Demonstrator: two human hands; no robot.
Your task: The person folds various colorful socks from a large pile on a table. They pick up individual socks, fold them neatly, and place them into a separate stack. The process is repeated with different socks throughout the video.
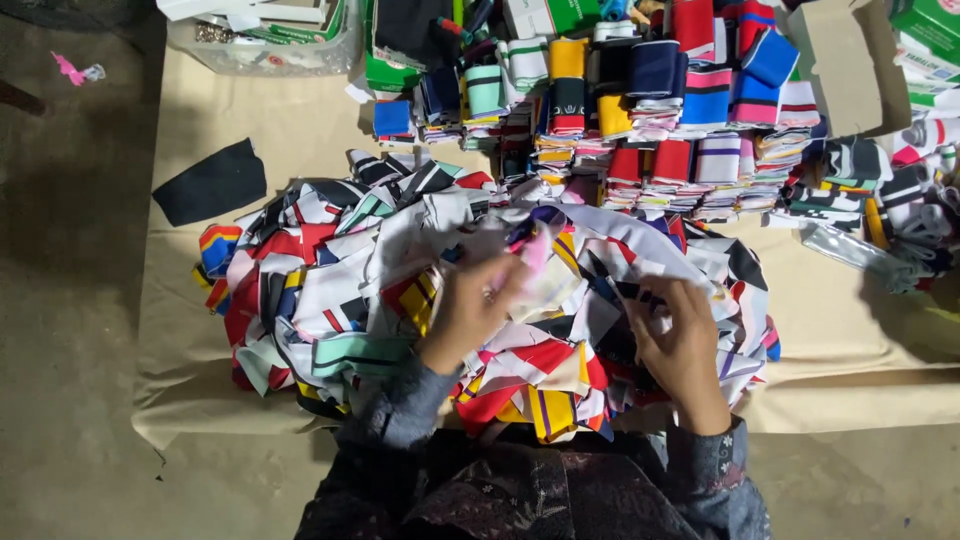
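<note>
Landmark: scrap pile (400,270), a heap of multicoloured fabric pieces on a tan sheet (300,120), directly in front of the person

Packages: green boxes (385,70) just beyond the pile's far edge, upper middle; more green boxes (930,30) far right of it. Clear plastic tub (260,50) beyond the pile's left end, holding white and green items. Tan cardboard piece (840,60) stands beyond the pile to the right. Clear wrapped packet (850,255) lies right of the pile

Stacks (660,130) of folded striped bands, red, blue, yellow, white, run in rows along the pile's far side, touching it. Black patch (210,182) lies flat, left of the pile, apart. Pink bit (70,68) on the floor, well off to the far left

Left hand (470,310) over the pile's centre, fingers closed on a pale pink-white piece (530,265), blurred. Right hand (685,345) at the pile's right part, fingertips pinching a dark strip (635,295); the hand's back hides how firmly
</note>
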